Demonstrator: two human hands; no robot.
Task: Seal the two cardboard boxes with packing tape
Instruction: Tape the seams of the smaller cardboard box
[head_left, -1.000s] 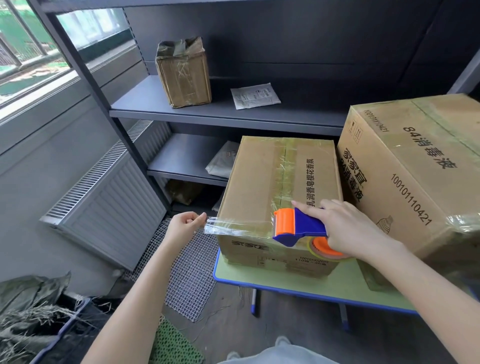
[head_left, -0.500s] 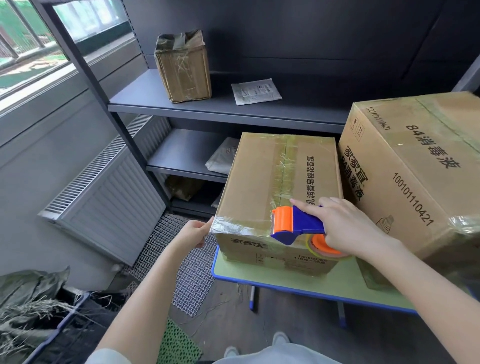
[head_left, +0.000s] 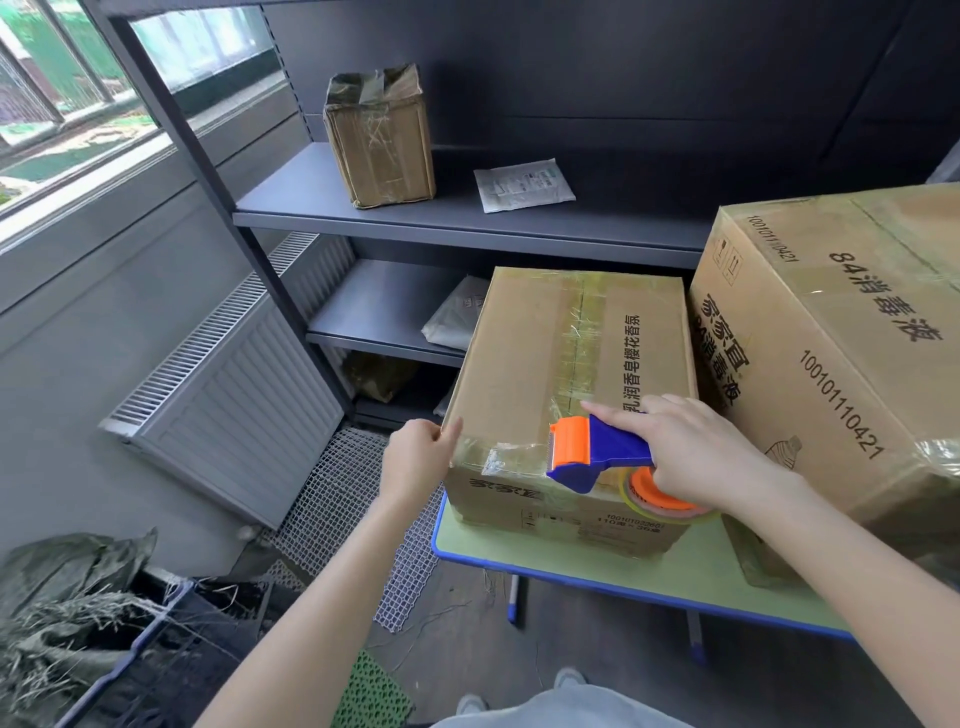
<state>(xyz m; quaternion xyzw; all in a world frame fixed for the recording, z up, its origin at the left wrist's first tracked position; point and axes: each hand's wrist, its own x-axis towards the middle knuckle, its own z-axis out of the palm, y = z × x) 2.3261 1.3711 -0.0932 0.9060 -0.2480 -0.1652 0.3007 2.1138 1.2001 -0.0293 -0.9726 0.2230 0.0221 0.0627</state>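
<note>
Two cardboard boxes stand on a green table (head_left: 597, 564). The smaller box (head_left: 524, 358) is in the middle and the larger box (head_left: 852, 332) is to its right, touching it. My right hand (head_left: 696, 452) grips a blue and orange tape dispenser (head_left: 597, 454) at the smaller box's near top edge. A strip of clear tape (head_left: 506, 457) runs from the dispenser left along that edge. My left hand (head_left: 418, 460) presses the tape's end against the box's near left corner.
A dark metal shelf unit (head_left: 467, 218) stands behind the table with a small taped box (head_left: 379, 137) and a white packet (head_left: 522, 184) on it. A radiator (head_left: 234, 384) is at the left wall. A wire mesh panel (head_left: 358, 525) lies on the floor.
My left hand has carried the loose tape end rightward onto the box's left corner. The tape now lies stuck along the box edge. The dispenser has stayed about where it was.
</note>
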